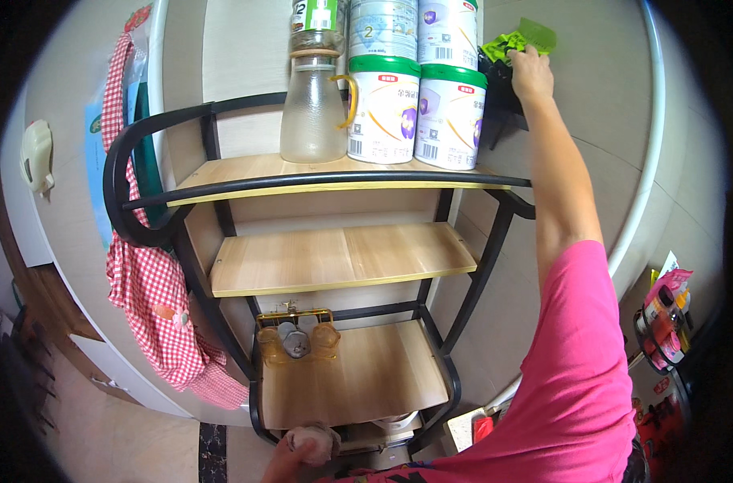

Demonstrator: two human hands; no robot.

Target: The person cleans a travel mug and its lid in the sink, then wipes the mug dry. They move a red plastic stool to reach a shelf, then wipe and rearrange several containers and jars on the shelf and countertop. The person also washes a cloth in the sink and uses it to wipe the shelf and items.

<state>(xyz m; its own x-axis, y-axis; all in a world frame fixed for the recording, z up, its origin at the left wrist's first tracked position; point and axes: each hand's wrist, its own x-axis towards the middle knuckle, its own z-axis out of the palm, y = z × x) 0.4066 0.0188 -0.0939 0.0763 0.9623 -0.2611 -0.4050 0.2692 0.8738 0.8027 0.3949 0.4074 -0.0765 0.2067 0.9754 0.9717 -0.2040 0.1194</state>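
Note:
My right hand [530, 72] reaches up to the right end of the top shelf, its fingers on a bright green packet [504, 46]. A black plastic bag [498, 81] lies just below that packet, partly behind the cans. Down at the front of the lower shelf, my left hand [297, 456] holds a crumpled cloth [319, 438]. White milk powder cans with green lids [383, 111] stand stacked beside the reaching arm. Left of them is a frosted glass pitcher [314, 118] with an amber handle, and a jar [318, 27] appears directly above it.
The rack has a black metal frame [342, 177] and a wooden middle shelf [342, 256]. A gold holder with glasses [297, 341] stands on the lower shelf [366, 380]. A red checked garment [155, 308] hangs at left. Bottles fill a black basket [659, 338] at right.

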